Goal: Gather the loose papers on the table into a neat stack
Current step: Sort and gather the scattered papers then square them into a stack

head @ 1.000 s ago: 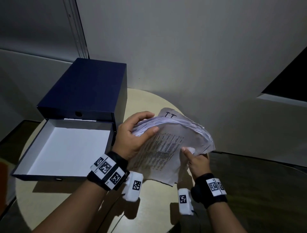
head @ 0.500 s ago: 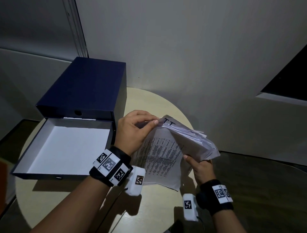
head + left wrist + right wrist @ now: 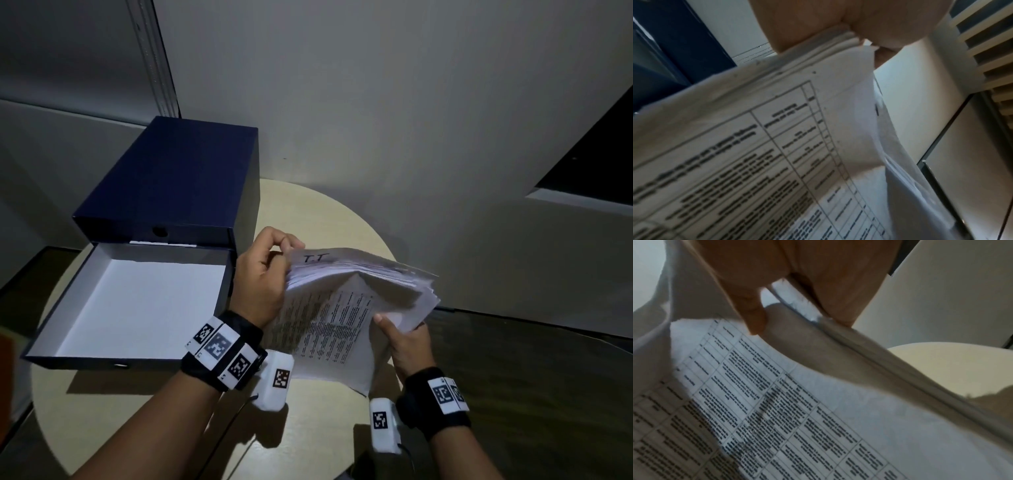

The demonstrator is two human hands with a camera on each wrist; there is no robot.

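Papers (image 3: 346,308) hide both hands' fingers (image 3: 387,322); print blurred.

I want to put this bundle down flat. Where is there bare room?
Bare tabletop lies in front of the open box tray, under the forearms, and behind the papers beside the blue box. The tray is also free. Between both hands it is crowded.

Dim office-like room, plain partition walls (image 3: 376,102), round table (image 3: 308,212), file box (image 3: 171,185)
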